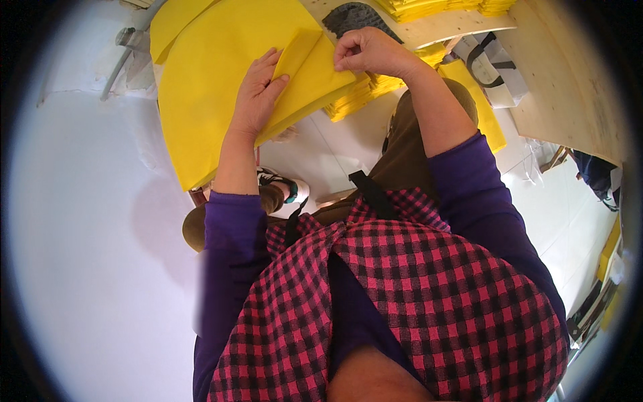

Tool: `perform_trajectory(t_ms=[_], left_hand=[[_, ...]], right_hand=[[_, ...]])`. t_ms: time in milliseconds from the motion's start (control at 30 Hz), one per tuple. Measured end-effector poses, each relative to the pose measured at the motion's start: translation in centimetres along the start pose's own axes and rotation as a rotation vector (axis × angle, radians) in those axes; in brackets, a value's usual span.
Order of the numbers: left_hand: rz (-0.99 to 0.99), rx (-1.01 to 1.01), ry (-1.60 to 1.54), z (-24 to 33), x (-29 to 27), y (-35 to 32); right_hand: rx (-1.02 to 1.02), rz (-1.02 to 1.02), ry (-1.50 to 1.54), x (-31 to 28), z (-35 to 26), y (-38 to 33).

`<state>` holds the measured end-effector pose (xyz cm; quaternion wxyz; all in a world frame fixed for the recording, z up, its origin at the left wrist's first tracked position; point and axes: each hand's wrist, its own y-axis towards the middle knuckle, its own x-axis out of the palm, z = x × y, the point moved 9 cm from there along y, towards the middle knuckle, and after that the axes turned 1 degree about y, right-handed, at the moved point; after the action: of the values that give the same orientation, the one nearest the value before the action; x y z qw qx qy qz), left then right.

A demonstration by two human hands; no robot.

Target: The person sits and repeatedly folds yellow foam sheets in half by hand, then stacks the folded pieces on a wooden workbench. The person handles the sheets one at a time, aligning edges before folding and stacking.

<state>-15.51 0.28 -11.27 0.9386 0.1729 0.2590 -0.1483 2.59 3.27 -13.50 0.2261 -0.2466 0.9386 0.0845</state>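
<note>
A large stack of yellow, felt-like fabric sheets (207,100) spreads out in front of me. On its right part, a folded flap (298,57) of the top sheet stands slightly raised. My left hand (260,94) lies on the fabric beside this flap, fingers stretched out and thumb apart, the thumb tip near the fold. At the right edge of the sheet, my right hand (368,53) is closed in a pinch, its fingertips at the fabric's edge. Whatever lies right between those fingertips is partly hidden.
Beyond my right hand is a dark grey pad (358,19). More yellow pieces are stacked below it (358,99) and on a wooden surface (455,25) at the back. A white bag with black handles (512,84) stands at right, by a curved wooden panel (569,87). White wall fills the left.
</note>
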Motion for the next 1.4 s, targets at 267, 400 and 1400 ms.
perform_trajectory(t_ms=[267,400,1400], left_hand=[[-0.045,0.062,0.071,0.4,0.1,0.2],[-0.073,0.080,0.083,0.9,0.3,-0.1],[0.028,0.082,0.783,4.2,-2.0,-2.6]], right_hand=[[-0.087,0.080,0.010,-0.6,-1.4,0.2],[-0.107,0.112,0.029,-0.8,-2.2,0.8],[-0.201,0.216,0.014,-0.1,-3.2,1.9]])
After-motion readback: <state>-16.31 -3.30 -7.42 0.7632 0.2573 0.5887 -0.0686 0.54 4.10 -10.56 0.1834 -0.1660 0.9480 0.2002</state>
